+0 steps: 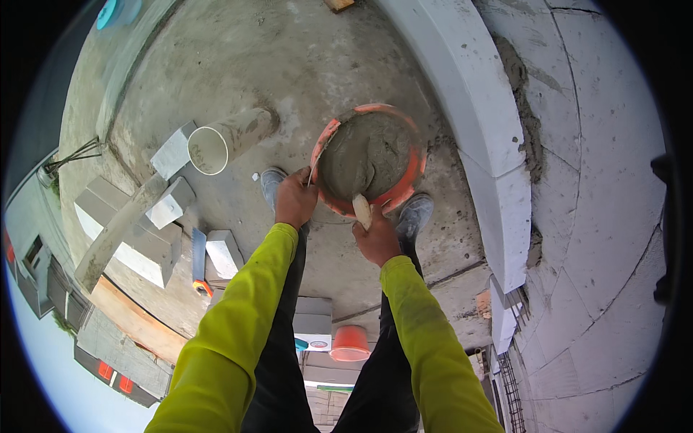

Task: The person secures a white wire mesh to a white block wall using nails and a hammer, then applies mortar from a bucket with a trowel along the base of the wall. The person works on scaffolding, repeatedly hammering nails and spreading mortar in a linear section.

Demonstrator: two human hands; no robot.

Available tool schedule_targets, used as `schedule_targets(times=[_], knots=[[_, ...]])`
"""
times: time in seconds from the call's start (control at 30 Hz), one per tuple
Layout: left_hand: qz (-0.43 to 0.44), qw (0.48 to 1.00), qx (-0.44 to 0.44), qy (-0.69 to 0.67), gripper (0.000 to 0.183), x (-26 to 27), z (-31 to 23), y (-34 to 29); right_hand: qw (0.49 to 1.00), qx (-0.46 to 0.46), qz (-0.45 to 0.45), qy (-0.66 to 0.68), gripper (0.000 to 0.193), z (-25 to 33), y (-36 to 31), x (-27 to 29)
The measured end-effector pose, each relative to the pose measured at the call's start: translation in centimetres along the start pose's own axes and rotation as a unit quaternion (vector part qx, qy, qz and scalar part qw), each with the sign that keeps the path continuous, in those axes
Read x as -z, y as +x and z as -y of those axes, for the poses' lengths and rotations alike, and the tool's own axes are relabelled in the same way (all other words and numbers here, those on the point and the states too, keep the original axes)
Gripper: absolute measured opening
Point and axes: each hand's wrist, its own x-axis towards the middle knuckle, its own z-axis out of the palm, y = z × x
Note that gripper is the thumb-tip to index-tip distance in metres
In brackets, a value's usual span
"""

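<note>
Between my feet stands an orange bucket [413, 173] holding wet grey mortar [372, 148]. My left hand [296, 200] is closed at the bucket's left side, where a thin strip like its handle runs up along the rim. At the near rim, my right hand [378, 237] grips a pale wooden handle [362, 211], apparently a trowel's. The tool's far end is sunk in the mortar, so its blade is mostly hidden.
A pale pipe [242, 137] stands to the left. Beyond it lie white blocks [148, 252] and a handsaw [199, 256]. A low block wall [491, 123] runs along the right. Behind my legs sits a small red bucket [351, 342].
</note>
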Motion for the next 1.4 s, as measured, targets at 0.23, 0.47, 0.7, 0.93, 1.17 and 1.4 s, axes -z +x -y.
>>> schedule_targets(times=[0.23, 0.47, 0.7, 0.93, 1.17, 1.4], knots=[[-0.028, 0.996, -0.079, 0.011, 0.036, -1.5, -1.3, -0.7, 0.949, -0.043, 0.071, 0.305, 0.048, -0.7, -1.7, -1.5], [0.034, 0.998, 0.021, 0.038, 0.034, 1.7, -0.6, 0.8, 0.925, -0.026, 0.126, 0.358, 0.044, 0.1, -4.4, 3.2], [-0.026, 0.998, 0.05, -0.015, 0.061, 0.4, 3.8, -0.4, 0.949, 0.013, 0.043, 0.313, 0.041, 2.7, -6.7, 14.8], [-0.023, 0.993, 0.113, 0.016, 0.069, 1.8, 3.0, -5.2, 0.908, 0.266, -0.321, -0.042, 0.047, 7.2, 1.5, 26.2], [-0.045, 0.993, 0.096, -0.048, 0.072, 1.6, 4.2, -1.1, 0.86, 0.208, -0.425, -0.19, 0.054, 9.0, 9.9, 28.3], [0.002, 0.989, -0.005, -0.15, 0.039, -0.5, 2.2, 4.1, 0.929, 0.205, -0.178, -0.25, 0.053, 3.9, -1.1, 23.6]])
